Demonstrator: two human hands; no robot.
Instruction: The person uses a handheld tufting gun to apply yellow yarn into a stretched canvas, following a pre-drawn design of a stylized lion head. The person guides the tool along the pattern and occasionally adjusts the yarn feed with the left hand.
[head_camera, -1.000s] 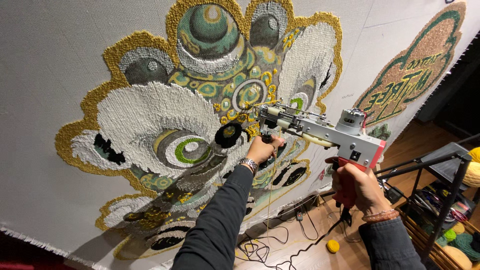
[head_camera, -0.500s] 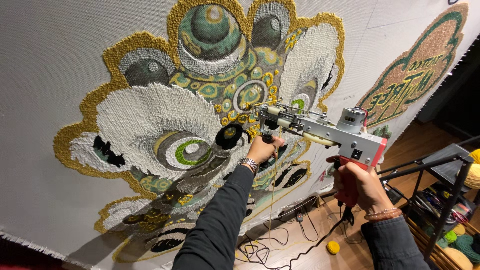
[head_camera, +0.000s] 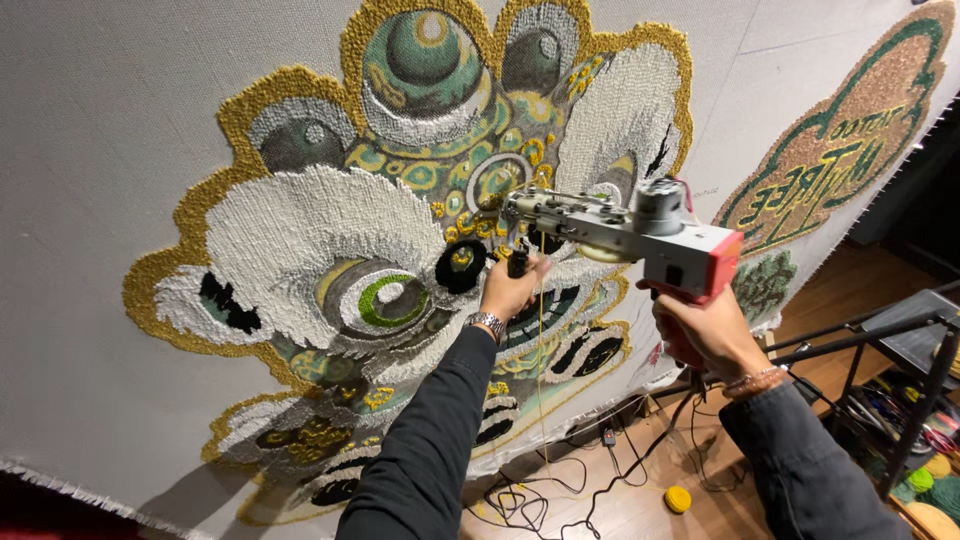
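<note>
A grey and red tufting gun points its tip at a stretched white cloth bearing a tufted lion-head design in gold, white, green and grey. My left hand is closed around the gun's black front handle, close to the cloth. My right hand grips the red rear handle. A thin yellow yarn strand hangs down from the gun.
A second tufted patch, green and tan, sits on the cloth at right. Black cables and a yellow yarn ball lie on the wooden floor. A black metal rack with yarn stands at the right.
The gun and both hands have shifted very slightly against the design; the grip is the same.
</note>
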